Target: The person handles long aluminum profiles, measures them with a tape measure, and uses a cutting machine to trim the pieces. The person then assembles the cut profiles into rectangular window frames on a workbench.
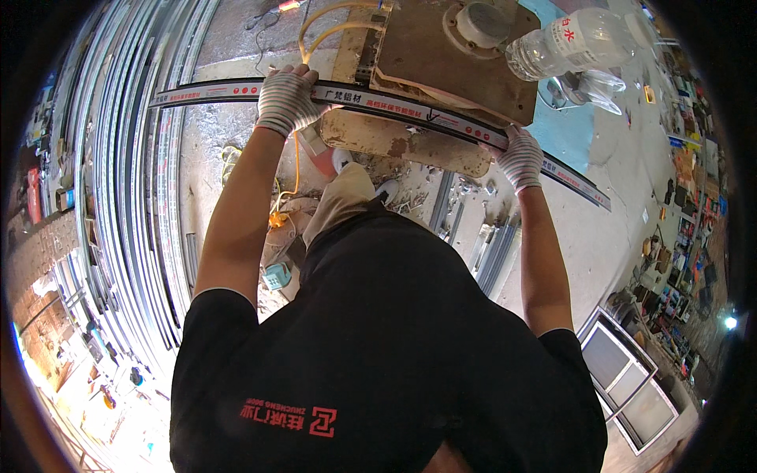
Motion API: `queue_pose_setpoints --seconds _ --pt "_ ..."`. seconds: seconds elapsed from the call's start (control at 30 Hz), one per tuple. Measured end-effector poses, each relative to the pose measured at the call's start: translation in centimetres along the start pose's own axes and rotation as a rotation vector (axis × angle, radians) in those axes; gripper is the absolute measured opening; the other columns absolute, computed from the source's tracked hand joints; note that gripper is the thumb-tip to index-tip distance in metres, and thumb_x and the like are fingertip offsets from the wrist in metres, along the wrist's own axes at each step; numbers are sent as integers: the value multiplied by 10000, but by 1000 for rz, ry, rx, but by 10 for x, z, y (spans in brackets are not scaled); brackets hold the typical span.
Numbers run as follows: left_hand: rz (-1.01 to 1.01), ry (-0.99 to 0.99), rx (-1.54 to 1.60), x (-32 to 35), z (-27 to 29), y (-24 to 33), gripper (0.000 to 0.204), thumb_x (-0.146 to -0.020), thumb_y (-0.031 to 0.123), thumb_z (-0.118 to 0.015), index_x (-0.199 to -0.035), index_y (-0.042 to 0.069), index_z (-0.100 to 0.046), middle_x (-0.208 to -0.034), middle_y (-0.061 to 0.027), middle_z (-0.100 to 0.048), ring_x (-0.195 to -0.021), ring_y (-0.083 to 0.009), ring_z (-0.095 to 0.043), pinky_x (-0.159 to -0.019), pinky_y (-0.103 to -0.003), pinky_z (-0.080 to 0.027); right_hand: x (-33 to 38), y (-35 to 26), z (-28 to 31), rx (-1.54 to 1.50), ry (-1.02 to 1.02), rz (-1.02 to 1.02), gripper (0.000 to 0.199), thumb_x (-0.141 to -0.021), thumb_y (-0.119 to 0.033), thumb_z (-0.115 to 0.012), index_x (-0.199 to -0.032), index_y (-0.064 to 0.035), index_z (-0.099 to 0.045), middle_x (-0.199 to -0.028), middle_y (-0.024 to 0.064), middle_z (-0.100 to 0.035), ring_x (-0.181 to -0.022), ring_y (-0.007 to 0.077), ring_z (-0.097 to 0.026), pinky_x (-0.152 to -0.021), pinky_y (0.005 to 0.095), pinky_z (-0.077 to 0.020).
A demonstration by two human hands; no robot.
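Both gloved hands are on the long dark profile strip (378, 104), which runs across the view from upper left down to the right, lying over the edge of a worn brown work board (465, 67); the left hand (285, 98) is wrapped over the strip near its left part, fingers curled round the top edge, clamping it; the right hand (520, 158) grips the strip further along toward its lower right end, fingers closed about it, thumb side hidden. The strip carries a white and red printed band along its face. On the board sits a round white fitting (481, 24), and just beside it a clear plastic water bottle (576, 39) lies on its side; a yellow hose (327, 27) loops by the board's left edge. Along the left, a stack of long pale metal profiles (134, 158) lies on the concrete floor (615, 221); framed window panels (631, 370) rest at lower right.
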State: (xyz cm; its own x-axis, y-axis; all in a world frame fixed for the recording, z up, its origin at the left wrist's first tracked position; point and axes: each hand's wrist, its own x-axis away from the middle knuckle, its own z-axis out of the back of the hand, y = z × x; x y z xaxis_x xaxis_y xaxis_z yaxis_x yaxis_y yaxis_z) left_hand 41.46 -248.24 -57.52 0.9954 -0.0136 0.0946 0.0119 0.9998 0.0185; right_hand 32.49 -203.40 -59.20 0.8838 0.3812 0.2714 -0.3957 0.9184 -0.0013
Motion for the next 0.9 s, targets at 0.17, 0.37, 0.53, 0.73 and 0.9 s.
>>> queue_pose_setpoints --seconds 0.17,0.37,0.53,0.73,0.9 --pt "11 -19 -20 0 0 0 548 -703 523 -814 -1045 114 -689 -1033 -65 -654 -1047 -279 -615 -942 -434 -481 -1 4 -6 16 11 33 660 -736 -567 -798 -1217 -140 -649 -1092 94 -690 -1024 306 -655 -880 437 -540" --pt "24 -85 -45 -2 3 1 613 -696 604 -796 -1051 114 -695 -1034 -62 -658 -1025 -285 -618 -938 -436 -481 -1 2 -4 47 0 4 692 -746 -607 -778 -1262 -169 -630 -1076 83 -696 -1032 291 -653 -895 434 -520" --pt "25 -175 -48 -3 9 1 658 -729 686 -737 -1052 114 -702 -1051 -68 -662 -1057 -282 -620 -966 -450 -466 -3 -2 0 74 -85 -56 706 -756 -608 -768 -1281 -160 -616 -1114 85 -705 -1061 284 -652 -937 438 -493" --pt "-25 -97 -25 -1 12 -2 697 -746 730 -694 -1029 92 -701 -1010 -94 -654 -1020 -300 -621 -951 -467 -466 -5 -2 1 75 -91 -18 718 -765 -560 -785 -1288 -107 -597 -1164 104 -689 -1071 291 -647 -944 436 -492" --pt "-23 -124 -29 1 8 -5 726 -756 744 -676 -1053 81 -696 -1048 -91 -646 -1038 -289 -615 -961 -470 -463 -5 -4 -1 114 -84 -48 698 -761 -546 -795 -1266 -104 -604 -1183 115 -670 -1085 303 -640 -947 442 -493"
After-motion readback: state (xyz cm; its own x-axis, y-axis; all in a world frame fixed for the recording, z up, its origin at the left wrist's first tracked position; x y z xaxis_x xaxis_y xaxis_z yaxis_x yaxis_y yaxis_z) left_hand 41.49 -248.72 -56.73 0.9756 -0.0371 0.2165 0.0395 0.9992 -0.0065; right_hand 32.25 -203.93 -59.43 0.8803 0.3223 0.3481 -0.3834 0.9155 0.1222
